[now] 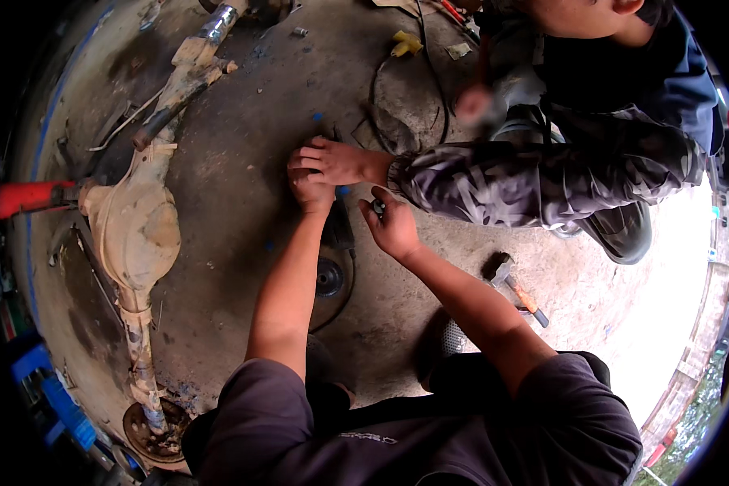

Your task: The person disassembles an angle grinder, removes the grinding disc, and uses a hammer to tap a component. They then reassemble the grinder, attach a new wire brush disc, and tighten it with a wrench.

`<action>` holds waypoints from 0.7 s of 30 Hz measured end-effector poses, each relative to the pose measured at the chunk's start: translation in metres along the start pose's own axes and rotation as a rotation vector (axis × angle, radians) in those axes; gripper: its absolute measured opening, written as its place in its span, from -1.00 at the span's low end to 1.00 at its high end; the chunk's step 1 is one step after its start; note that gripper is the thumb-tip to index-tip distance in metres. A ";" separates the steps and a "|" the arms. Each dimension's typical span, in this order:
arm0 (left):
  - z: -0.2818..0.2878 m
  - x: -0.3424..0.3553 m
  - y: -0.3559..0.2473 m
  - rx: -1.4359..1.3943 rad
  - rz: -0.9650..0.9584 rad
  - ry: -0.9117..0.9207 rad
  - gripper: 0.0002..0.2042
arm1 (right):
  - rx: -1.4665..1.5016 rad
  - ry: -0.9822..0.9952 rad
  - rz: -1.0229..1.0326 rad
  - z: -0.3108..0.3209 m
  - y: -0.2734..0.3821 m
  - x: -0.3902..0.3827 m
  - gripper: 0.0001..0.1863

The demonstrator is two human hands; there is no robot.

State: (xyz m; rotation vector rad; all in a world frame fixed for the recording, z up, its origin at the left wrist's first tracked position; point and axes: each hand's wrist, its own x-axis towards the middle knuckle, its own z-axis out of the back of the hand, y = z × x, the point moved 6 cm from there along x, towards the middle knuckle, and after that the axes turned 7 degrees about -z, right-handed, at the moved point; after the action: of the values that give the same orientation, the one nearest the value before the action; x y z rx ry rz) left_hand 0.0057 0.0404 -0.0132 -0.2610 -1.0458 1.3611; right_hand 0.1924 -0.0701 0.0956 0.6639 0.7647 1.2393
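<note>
My left hand [312, 191] is closed beneath a co-worker's hand [336, 162], which lies across its fingers; what my fingers grip is hidden. My right hand [393, 223] curls around a small dark-and-silver object [378, 207] that I cannot make out, just right of both. Below my hands a black tool body [338, 231] with a cord lies between my forearms, near a round black disc [329, 279] on the concrete floor [243, 324].
A rusty axle housing [134, 235] runs along the left, beside a red support [24, 198]. A hammer [520, 293] lies right of my right forearm. The co-worker [607, 73] crouches at upper right in camouflage clothing. Cables [445, 105] and a yellow plug [407, 42] lie at the top.
</note>
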 end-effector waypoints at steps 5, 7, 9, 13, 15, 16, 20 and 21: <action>-0.018 -0.011 -0.006 0.270 0.081 0.161 -0.47 | 0.007 -0.057 0.041 0.006 -0.014 0.008 -0.58; -0.014 -0.009 0.005 0.406 0.066 0.190 -0.48 | 0.018 -0.181 0.282 0.007 0.000 0.013 -0.61; -0.015 -0.007 0.016 0.641 0.037 0.195 -0.49 | 0.002 -0.154 0.320 0.003 -0.002 0.016 -0.63; -0.023 -0.011 0.018 0.303 0.096 0.238 -0.52 | -0.207 -0.068 0.407 0.000 -0.027 0.032 -0.65; -0.021 -0.013 0.023 0.488 0.058 0.183 -0.53 | -0.196 0.047 0.376 -0.004 -0.030 0.039 -0.66; -0.015 -0.015 0.043 0.561 0.064 0.182 -0.53 | -0.159 0.150 0.318 -0.010 -0.024 0.044 -0.66; -0.010 -0.005 0.022 0.733 0.295 0.162 -0.60 | -0.403 -0.013 0.686 -0.031 -0.053 0.067 -0.67; -0.004 0.013 0.009 0.964 0.451 0.010 -0.62 | -0.331 0.037 0.633 -0.045 -0.037 0.074 -0.66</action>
State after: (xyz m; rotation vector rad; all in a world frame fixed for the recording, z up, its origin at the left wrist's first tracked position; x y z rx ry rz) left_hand 0.0009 0.0562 -0.0160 0.2347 -0.2278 2.1080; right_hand 0.1882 -0.0036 0.0290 0.6276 0.3623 1.9090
